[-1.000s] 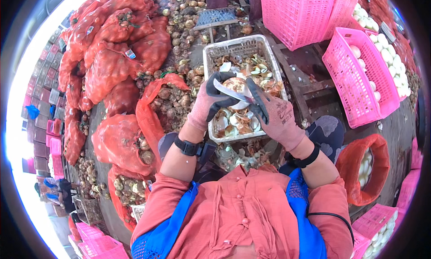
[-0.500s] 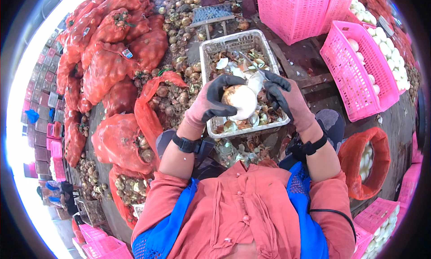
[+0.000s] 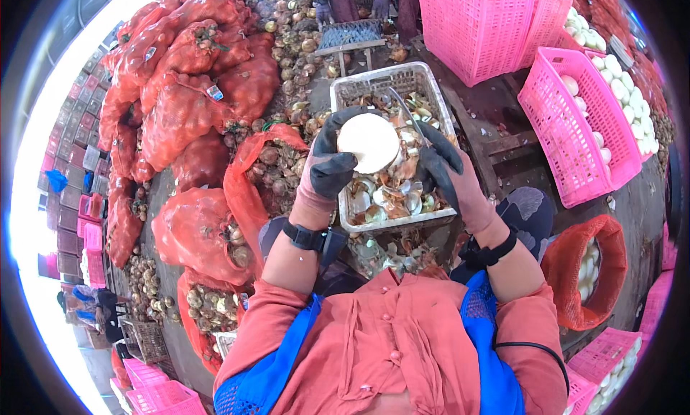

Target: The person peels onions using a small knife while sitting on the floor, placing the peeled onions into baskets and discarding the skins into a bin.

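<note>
My left hand (image 3: 332,156), in a black and pink glove, is closed round a pale, peeled onion (image 3: 368,143). The side of the onion facing up is smooth and white. To its right, my right hand (image 3: 444,163), gloved the same way, grips a knife (image 3: 407,113) whose thin blade points up and away. The knife's handle is hidden in the glove. Blade and onion are apart. Below both hands stands a dirty white plastic crate (image 3: 343,208), holding onion skins and trimmings (image 3: 392,195).
Red mesh sacks of onions (image 3: 187,120) are piled at the left, beside loose unpeeled onions (image 3: 287,62). Pink crates (image 3: 575,134) with peeled onions stand at the right, near an open red sack (image 3: 553,271). Beyond a small stool (image 3: 350,35) show another person's gloved hands (image 3: 323,11).
A pale strip of skin between my hands is gone from there. The onion has turned, its brown patch out of sight, and sits farther left. The knife blade now shows clearly.
</note>
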The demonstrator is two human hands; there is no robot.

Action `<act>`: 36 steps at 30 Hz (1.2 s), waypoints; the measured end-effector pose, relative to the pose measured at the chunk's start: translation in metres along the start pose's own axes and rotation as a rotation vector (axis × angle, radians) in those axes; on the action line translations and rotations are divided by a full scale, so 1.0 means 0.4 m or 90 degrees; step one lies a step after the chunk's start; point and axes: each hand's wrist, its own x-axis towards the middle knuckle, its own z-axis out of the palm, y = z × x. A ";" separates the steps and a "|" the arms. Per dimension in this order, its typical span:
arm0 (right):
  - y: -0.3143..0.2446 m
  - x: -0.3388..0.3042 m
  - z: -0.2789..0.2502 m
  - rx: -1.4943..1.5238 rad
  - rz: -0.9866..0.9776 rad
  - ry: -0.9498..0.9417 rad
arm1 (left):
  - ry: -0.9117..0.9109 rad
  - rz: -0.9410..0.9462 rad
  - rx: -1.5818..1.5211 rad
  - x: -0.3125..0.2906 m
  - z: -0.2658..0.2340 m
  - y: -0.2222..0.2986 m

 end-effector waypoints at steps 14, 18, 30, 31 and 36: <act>-0.018 0.003 0.018 -0.169 -0.020 0.017 | 0.040 -0.040 0.092 -0.002 0.009 -0.038; 0.028 0.038 -0.055 0.180 0.153 -0.027 | 0.009 -0.087 0.024 0.007 0.025 -0.042; -0.022 -0.013 -0.006 0.037 0.034 -0.005 | -0.003 -0.057 0.063 0.006 0.013 -0.021; -0.023 -0.018 -0.008 -0.016 -0.031 -0.026 | -0.003 -0.056 0.061 0.007 0.014 -0.018; -0.045 -0.040 0.009 -0.226 -0.060 -0.062 | 0.008 -0.061 0.077 0.011 0.024 -0.007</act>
